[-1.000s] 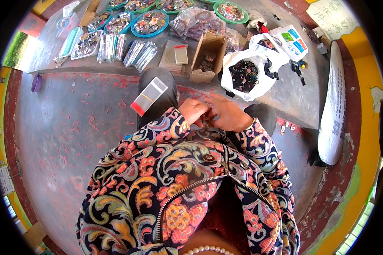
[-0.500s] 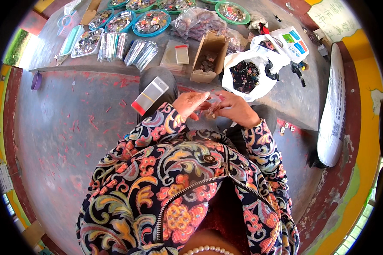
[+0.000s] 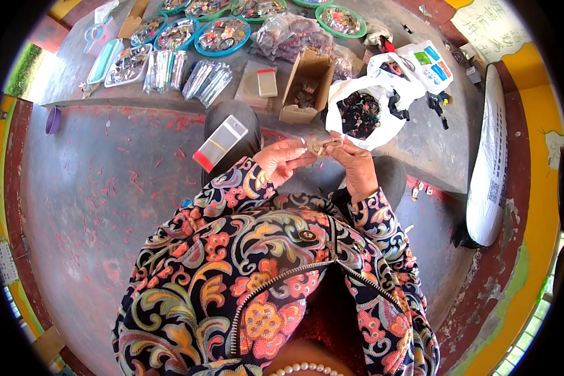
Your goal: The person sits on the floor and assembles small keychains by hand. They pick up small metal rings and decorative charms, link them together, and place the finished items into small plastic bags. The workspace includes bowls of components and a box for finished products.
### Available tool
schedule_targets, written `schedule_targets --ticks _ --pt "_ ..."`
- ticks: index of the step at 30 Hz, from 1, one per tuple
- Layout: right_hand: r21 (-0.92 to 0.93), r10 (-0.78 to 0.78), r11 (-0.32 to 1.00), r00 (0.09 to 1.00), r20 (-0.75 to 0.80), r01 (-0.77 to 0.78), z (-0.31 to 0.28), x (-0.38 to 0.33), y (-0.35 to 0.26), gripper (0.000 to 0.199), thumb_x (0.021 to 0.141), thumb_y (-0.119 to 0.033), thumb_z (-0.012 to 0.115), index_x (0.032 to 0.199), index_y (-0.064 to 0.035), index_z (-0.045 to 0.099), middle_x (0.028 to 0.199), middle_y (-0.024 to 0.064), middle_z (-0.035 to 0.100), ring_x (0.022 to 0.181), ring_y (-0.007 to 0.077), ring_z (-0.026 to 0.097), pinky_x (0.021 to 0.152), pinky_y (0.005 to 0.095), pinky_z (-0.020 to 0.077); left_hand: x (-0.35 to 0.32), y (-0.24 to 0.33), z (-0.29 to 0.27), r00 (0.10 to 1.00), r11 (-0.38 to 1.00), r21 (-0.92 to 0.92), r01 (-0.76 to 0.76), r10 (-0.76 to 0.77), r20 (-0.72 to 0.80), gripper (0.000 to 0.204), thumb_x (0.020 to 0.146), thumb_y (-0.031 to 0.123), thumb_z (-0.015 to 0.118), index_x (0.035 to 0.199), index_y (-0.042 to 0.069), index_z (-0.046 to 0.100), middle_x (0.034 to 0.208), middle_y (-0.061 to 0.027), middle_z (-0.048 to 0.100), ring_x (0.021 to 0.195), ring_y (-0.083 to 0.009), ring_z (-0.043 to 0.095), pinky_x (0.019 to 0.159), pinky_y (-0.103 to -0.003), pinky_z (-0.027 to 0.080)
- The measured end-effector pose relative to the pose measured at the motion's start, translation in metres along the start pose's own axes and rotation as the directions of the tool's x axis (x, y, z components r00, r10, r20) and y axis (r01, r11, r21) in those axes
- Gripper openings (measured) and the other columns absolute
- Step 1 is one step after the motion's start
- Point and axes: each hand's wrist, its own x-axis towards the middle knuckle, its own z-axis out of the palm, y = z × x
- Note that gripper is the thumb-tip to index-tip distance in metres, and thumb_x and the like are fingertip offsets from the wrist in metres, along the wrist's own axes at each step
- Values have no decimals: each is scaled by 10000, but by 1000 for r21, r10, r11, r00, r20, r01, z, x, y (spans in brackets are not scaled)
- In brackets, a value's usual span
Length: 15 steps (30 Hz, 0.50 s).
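Note:
A small clear plastic bag with tan, looped pieces [image 3: 320,147] in or against it is held up between my two hands, over the gap between my knees. My left hand [image 3: 283,159] pinches its left end with the fingertips. At the other end, my right hand [image 3: 357,168] grips it between thumb and fingers. Exactly what the tan pieces are is too small to tell. On my left knee lies a bundle of clear plastic sleeves [image 3: 220,143] with a red edge, apart from both hands.
Ahead on the raised concrete ledge stand an open cardboard box [image 3: 307,88] with small brown pieces and a white plastic bag [image 3: 382,128] of dark small items. Round baskets [image 3: 222,36] of trinkets sit farther back. A purple cup [image 3: 53,120] is at far left, a white roll [image 3: 487,163] at right.
My hands have drawn slightly apart and turned, so the clear bag and tan pieces now show stretched between them. The bundle on my knee has stayed put.

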Motion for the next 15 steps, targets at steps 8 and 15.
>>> schedule_targets --ticks 8,15 --pt "-80 -53 995 998 41 56 9 -2 14 190 758 -85 623 931 -8 632 1161 74 492 1115 152 386 889 282 327 6 -9 -6 992 958 -263 -116 127 27 288 835 55 495 1115 -4 459 1118 -143 512 1011 -195 529 554 -106 500" --pt "-50 152 988 939 309 -144 14 -9 -7 308 808 -149 572 1108 -84 549 1156 -6 495 1055 117 416 868 292 333 6 -11 -16 958 952 -141 -272 254 -133 204 846 61 493 1039 4 524 996 -110 573 858 -168 590 653 -197 530"
